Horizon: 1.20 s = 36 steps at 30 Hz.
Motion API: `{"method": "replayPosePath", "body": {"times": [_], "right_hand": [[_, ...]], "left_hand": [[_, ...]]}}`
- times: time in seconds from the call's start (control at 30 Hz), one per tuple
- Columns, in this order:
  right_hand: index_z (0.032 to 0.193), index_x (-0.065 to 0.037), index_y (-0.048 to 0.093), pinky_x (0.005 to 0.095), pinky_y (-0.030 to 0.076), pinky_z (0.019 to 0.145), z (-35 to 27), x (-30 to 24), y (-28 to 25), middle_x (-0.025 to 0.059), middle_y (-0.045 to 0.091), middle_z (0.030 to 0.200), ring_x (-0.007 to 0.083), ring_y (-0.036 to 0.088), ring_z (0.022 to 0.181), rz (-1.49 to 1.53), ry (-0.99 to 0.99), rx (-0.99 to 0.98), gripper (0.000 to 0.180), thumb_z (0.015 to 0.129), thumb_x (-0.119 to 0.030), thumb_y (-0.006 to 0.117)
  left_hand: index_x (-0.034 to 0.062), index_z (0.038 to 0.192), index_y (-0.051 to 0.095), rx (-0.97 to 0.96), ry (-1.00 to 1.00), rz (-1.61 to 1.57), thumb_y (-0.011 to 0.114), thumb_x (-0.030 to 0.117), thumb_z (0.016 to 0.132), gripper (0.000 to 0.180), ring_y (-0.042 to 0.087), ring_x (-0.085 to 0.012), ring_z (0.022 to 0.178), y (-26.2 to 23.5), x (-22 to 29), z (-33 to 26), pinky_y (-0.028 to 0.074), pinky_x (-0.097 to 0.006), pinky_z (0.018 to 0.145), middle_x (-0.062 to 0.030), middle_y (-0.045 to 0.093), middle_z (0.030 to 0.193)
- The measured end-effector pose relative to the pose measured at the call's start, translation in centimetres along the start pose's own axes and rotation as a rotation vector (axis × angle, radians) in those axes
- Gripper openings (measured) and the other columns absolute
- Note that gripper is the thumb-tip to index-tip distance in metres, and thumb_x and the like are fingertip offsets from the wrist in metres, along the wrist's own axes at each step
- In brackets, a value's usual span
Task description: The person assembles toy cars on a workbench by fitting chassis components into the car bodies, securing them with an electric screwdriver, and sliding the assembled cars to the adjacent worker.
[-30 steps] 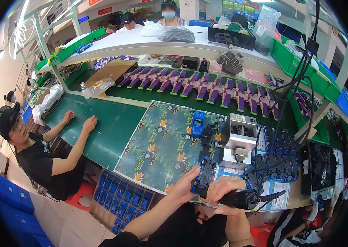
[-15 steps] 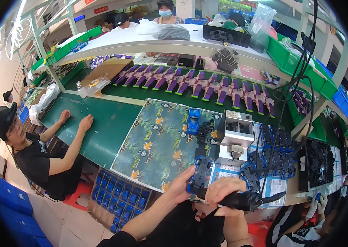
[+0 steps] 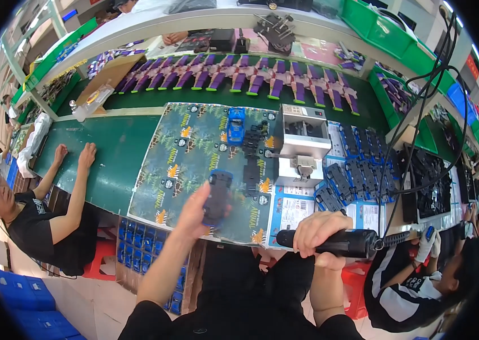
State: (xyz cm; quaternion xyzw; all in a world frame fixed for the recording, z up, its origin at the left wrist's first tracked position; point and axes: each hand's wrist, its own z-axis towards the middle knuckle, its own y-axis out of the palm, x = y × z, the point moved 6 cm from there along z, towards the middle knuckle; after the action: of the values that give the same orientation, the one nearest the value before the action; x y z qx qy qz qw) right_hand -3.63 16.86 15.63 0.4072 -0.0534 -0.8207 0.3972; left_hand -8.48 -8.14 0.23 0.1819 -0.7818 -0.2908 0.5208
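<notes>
My left hand (image 3: 194,214) is closed on a toy car (image 3: 217,198), its black underside showing with blue at the edges; motion blurs it slightly. It hangs over the patterned sheet (image 3: 157,170) near the front of the bench. To the right, my right hand (image 3: 320,233) wraps round a black electric screwdriver (image 3: 355,243), held level with its tip pointing left, apart from the car. Farther back on the sheet stands a blue toy car (image 3: 235,126). Beside it lie black car parts (image 3: 253,139).
A silver screw feeder (image 3: 303,144) stands right of the sheet. Several blue-black car bases (image 3: 358,175) lie in rows beside it, under hanging black cables (image 3: 420,113). A black tray of dark parts (image 3: 435,187) is farther right. Co-workers sit at left (image 3: 52,218) and right (image 3: 420,283).
The screwdriver and the car have come apart. My left hand has carried the car left over the sheet. The view has tilted down, and the right hand still grips the screwdriver.
</notes>
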Motion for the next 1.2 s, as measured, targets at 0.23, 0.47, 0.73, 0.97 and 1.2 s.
{"method": "replayPosePath", "body": {"times": [0.23,0.47,0.73,0.97,1.2], "right_hand": [[0.08,0.003,0.06,0.0302,0.05,0.048,-0.3,0.0,-0.7,0.0106,0.06,0.063,0.0204,0.059,0.052,-0.049,0.06,0.035,0.025,0.069,-0.002,0.082],[0.082,0.003,0.06,0.0321,0.052,0.051,-0.2,1.1,-0.4,0.0098,0.059,0.061,0.0206,0.059,0.051,-0.08,0.072,0.025,0.024,0.071,-0.005,0.08],[0.083,0.004,0.062,0.0347,0.054,0.053,-1.0,1.8,-1.5,0.0113,0.06,0.063,0.0219,0.06,0.052,-0.064,0.089,0.068,0.023,0.07,-0.003,0.079],[0.077,0.002,0.064,0.0342,0.053,0.049,-1.5,-4.2,-1.6,0.011,0.062,0.061,0.0238,0.06,0.049,-0.191,-0.03,0.018,0.027,0.064,-0.007,0.085],[0.085,0.004,0.06,0.0346,0.054,0.047,-6.6,-13.9,-4.2,0.0127,0.062,0.061,0.0225,0.061,0.046,-0.323,-0.121,-0.017,0.032,0.073,-0.014,0.082]], "left_hand": [[0.0071,0.124,0.061,-0.118,0.495,1.511,0.08,0.013,0.072,0.056,0.061,-0.0259,0.105,-0.3,11.1,3.9,0.046,-0.039,0.096,-0.0083,0.064,0.113],[0.0119,0.115,0.065,-0.237,0.411,2.183,0.075,0.007,0.068,0.049,0.054,-0.0271,0.118,-2.8,14.0,4.3,0.03,-0.056,0.109,-0.0052,0.065,0.115],[0.008,0.121,0.06,0.515,0.742,2.276,0.073,0.008,0.07,0.052,0.048,-0.0336,0.124,-10.5,17.7,-1.7,0.033,-0.051,0.108,-0.0154,0.052,0.133],[0.0007,0.102,0.067,-0.018,0.884,1.347,0.075,0.007,0.077,0.028,0.068,-0.0326,0.09,4.2,2.3,-3.6,0.054,-0.039,0.08,-0.0164,0.069,0.101],[-0.0068,0.108,0.062,-0.082,0.702,1.361,0.072,0.036,0.085,0.05,0.068,-0.0356,0.076,20.4,-9.9,5.0,0.053,-0.046,0.067,-0.0227,0.068,0.092]]}}
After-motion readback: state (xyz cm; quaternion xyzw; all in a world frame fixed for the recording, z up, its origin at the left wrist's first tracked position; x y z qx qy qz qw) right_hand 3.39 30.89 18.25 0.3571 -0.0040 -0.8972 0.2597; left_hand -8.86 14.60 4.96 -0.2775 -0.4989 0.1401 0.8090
